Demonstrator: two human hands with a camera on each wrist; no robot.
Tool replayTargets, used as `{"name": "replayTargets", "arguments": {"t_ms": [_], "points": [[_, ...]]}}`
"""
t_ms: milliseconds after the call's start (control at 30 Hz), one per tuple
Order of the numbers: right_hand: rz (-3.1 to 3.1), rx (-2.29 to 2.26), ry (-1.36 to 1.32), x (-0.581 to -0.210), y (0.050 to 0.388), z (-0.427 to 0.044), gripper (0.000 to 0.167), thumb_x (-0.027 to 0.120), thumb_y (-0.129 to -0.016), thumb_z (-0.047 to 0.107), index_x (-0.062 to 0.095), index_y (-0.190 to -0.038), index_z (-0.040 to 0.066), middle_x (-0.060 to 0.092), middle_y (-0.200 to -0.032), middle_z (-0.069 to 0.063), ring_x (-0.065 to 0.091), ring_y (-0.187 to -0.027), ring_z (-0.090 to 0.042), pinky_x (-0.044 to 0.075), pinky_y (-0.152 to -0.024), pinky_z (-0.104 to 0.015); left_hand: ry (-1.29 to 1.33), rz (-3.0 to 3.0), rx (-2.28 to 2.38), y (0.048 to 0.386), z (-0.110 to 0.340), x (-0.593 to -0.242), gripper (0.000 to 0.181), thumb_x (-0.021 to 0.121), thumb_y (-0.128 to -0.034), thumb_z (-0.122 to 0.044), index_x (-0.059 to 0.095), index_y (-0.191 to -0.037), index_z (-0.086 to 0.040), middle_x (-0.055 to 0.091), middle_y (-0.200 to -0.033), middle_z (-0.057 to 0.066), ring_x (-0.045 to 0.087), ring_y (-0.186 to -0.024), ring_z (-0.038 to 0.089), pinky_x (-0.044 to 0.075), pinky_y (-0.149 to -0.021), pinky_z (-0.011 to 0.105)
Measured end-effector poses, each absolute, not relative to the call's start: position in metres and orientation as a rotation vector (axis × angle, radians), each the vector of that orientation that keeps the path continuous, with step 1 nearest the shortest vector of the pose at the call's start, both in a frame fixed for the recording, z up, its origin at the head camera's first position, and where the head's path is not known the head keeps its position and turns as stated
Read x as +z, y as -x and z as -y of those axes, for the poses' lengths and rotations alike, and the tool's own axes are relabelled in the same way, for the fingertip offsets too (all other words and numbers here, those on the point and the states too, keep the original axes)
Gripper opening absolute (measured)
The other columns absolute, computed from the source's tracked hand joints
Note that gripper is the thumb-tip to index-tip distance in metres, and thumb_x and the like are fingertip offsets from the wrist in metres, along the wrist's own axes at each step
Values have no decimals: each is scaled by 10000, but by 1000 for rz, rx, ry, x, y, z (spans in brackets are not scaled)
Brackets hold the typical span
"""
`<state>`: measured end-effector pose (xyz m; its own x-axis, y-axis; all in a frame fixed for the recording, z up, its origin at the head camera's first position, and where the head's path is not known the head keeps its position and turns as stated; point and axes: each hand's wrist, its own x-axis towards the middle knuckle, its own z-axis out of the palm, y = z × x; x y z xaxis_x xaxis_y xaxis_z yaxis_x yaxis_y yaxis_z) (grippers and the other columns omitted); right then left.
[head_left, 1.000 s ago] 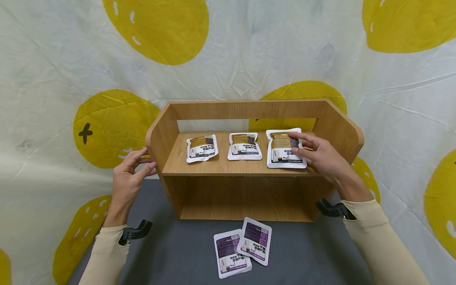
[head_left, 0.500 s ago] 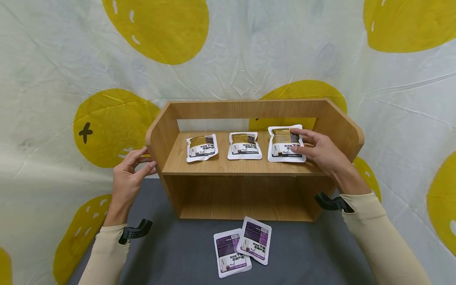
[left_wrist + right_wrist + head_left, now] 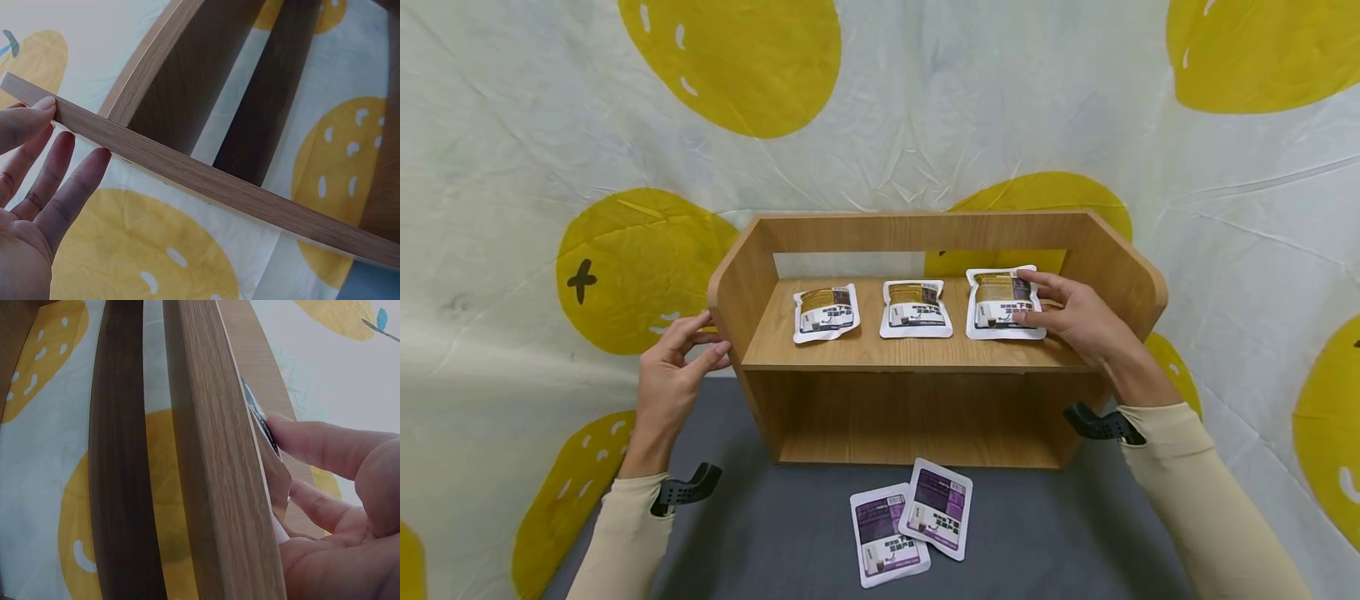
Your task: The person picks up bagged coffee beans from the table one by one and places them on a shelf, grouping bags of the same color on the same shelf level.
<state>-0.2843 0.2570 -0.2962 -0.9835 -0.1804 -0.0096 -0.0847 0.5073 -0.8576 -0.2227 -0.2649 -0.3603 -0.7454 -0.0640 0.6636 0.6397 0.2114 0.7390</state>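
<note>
A two-tier wooden shelf [image 3: 865, 356] stands on the grey table. My left hand [image 3: 672, 379] pinches the edge of its left side panel [image 3: 200, 178], thumb on one face and fingers on the other. On the upper board, a white pouch with a gold and black label [image 3: 996, 315] lies at the right. Its right edge is held between the thumb and fingers of my right hand [image 3: 1084, 327]; in the right wrist view the board hides most of that pouch. Similar pouches lie on the same board in the middle [image 3: 916, 310] and at the left [image 3: 826, 314].
Two flat white packets with purple labels lie on the table before the shelf, the right one [image 3: 937, 508] overlapping the left one [image 3: 880, 533]. A pale cloth [image 3: 880, 108] with yellow fruit prints hangs behind. The shelf's raised sides and back rail border its upper board.
My right hand has moved the right pouch slightly back and to the right on the upper board, away from the front edge. The left hand and the other packets stay where they were.
</note>
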Motion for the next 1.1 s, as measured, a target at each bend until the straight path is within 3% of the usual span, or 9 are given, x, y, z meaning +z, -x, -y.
{"name": "replayTargets", "arguments": {"t_ms": [100,300,467,667,900,1000,1100], "points": [[-2649,-1470,263,-295,285,-258,853,765,-928,284,274,-1625,249,298,-1609,-236,448,-1330,-359,437,-977,-226,536,1910,-1594,223,265,-360,513,683,-890,136,616,-1380,1,603,-1257,107,668,-1006,149,631,-737,305],[-2672,-1383,272,-294,286,-259,875,753,-933,240,231,-1635,223,272,-1600,-286,368,-1360,-431,316,-1139,-525,527,1921,-1581,222,265,-360,530,685,-887,138,611,-1390,-10,602,-1259,102,670,-1006,146,632,-732,297],[-2681,-1318,262,-295,287,-261,869,729,-948,234,203,-1639,202,235,-1598,-327,317,-1365,-470,269,-1153,-601,503,1940,-1554,222,265,-360,544,695,-887,125,611,-1400,-37,603,-1257,93,672,-1007,143,632,-729,296],[-2671,-1298,256,-296,290,-261,881,736,-940,228,202,-1639,178,218,-1598,-334,300,-1368,-476,256,-1157,-608,490,1948,-1556,222,265,-360,544,698,-891,111,612,-1403,-51,600,-1259,103,669,-1010,154,634,-729,300],[-2664,-1306,276,-295,288,-262,901,738,-943,204,172,-1633,81,315,-1573,-314,398,-1343,-444,341,-1141,-525,482,1948,-1556,222,265,-360,545,701,-891,108,613,-1403,-56,600,-1259,106,670,-1006,155,634,-728,307],[-2656,-1316,290,-295,286,-262,903,742,-939,173,171,-1627,48,356,-1555,-305,428,-1356,-436,409,-1121,-438,473,1950,-1558,222,264,-360,547,703,-891,104,615,-1404,-62,599,-1259,101,670,-1008,156,634,-727,307],[-2665,-1327,304,-294,282,-262,905,739,-940,151,160,-1626,36,341,-1577,-286,436,-1378,-434,472,-1037,-258,465,1954,-1558,222,264,-360,546,704,-891,102,616,-1404,-66,598,-1262,98,669,-1011,159,634,-726,305]]}}
